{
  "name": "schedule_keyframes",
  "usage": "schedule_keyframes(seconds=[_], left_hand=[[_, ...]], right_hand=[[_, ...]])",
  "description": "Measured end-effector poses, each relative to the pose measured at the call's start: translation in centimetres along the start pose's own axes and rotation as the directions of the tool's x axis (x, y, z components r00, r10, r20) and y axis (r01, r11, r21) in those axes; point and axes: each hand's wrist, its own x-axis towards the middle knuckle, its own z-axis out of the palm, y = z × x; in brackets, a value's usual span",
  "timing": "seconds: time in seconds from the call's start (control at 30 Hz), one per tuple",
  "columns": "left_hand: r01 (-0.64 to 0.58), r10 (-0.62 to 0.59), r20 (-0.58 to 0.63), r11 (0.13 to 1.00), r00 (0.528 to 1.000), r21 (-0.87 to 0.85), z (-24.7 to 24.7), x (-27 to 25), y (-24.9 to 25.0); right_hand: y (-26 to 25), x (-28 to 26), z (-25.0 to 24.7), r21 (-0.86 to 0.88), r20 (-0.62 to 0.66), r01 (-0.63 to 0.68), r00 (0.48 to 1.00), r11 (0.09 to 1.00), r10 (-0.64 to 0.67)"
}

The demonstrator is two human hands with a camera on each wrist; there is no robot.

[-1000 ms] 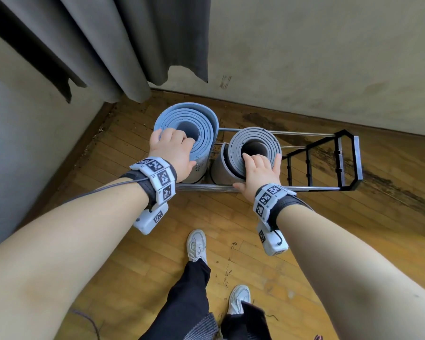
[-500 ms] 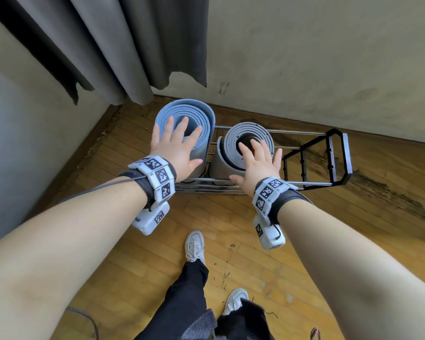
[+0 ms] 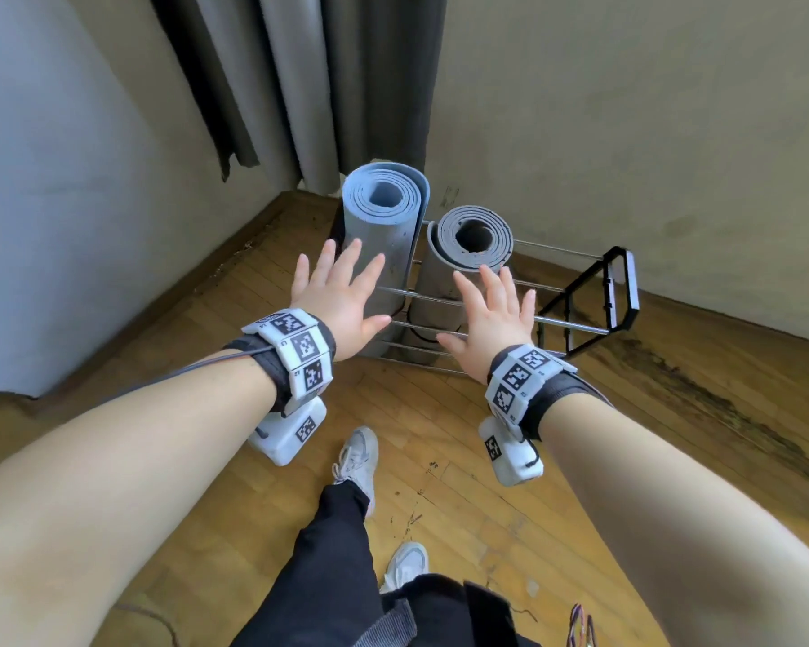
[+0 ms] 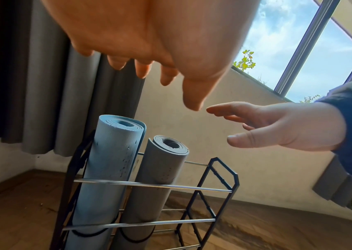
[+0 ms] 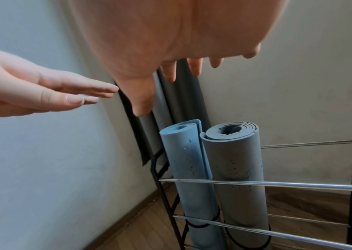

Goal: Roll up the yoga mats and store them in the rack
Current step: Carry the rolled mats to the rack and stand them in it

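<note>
Black-framed metal rack with chrome rails [image 3: 575, 324] holds both mats upright, side by side at its left end.
Light-blue rolled foam mat [image 3: 384, 217], grey rolled foam mat [image 3: 475, 254] — hands lifted off their tops since half second ago; storage judged complete.
Left hand [image 3: 342, 296], right hand [image 3: 491, 315]: fingers spread, holding nothing.
Wristbands carry square coded markers; no brand legible.
</note>
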Motion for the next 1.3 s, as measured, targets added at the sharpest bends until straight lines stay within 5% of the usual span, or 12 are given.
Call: schedule_keyframes(seconds=[0.37, 0.77, 1.3], left_hand=[[-0.006, 0.007, -0.08, 1.0, 0.997, 0.012, -0.8, -14.2, -2.0], [-0.085, 0.089, -0.06, 0.994, 0.994, 0.069, -0.3, -29.3, -12.6], [0.139, -0.141, -0.063, 0.99, 0.988, -0.036, 5.0, -49.8, -17.7]], right_hand=[[-5.6, -13.0, -0.5, -0.002, -0.07, 0.051, 0.996, 0.999, -0.051], [-19.1, -25.0, 3.2, 0.032, -0.111, 0.021, 0.994, 0.999, -0.018], [-27.1, -39.5, 9.3, 0.023, -0.025, 0.242, 0.97, 0.97, -0.242]])
